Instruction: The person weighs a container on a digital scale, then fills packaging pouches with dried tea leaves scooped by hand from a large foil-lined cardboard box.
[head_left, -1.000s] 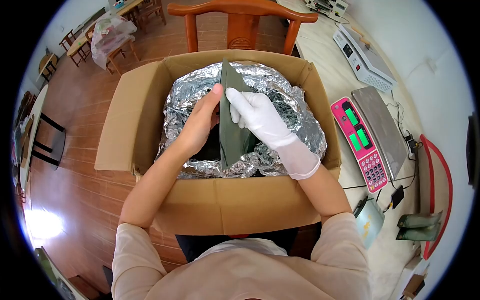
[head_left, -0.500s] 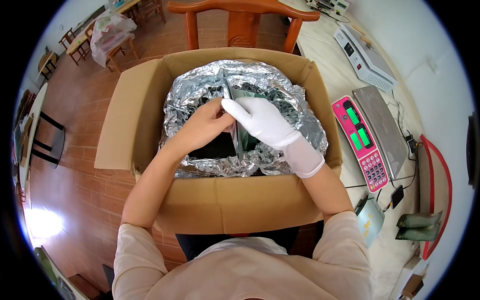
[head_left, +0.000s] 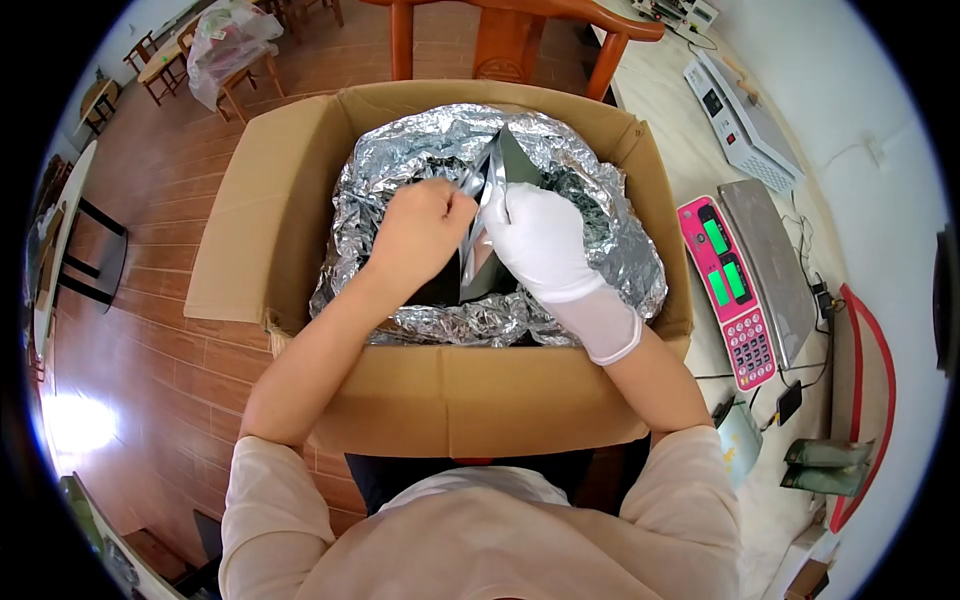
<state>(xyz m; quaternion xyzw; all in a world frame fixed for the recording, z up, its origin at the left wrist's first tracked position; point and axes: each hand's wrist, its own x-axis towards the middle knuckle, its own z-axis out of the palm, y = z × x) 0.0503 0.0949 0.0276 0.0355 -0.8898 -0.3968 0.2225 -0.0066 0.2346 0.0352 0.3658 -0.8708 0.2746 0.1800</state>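
Observation:
Over an open cardboard box (head_left: 450,405) I hold a dark green foil pouch (head_left: 517,160) with a silvery inside. My bare left hand (head_left: 425,225) is closed on the left side of its mouth. Opposite it, my right hand (head_left: 543,238), in a white glove, pinches the other side, and the pouch's edges stand apart between them. Crumpled silver foil (head_left: 395,150) lines the box. Dark, loose, leaf-like material (head_left: 592,195) lies inside the liner, partly hidden by the pouch and my hands.
To the right, a pink-panelled digital scale (head_left: 728,290) with a metal plate stands on a pale-covered table. A white machine (head_left: 740,115) sits behind it. Green pouches (head_left: 826,467) lie nearer me. A wooden chair (head_left: 508,40) is beyond the box.
My hands have moved slightly apart, and the pouch's mouth now gapes wider. Its far corner rises to the right. The view has shifted a little.

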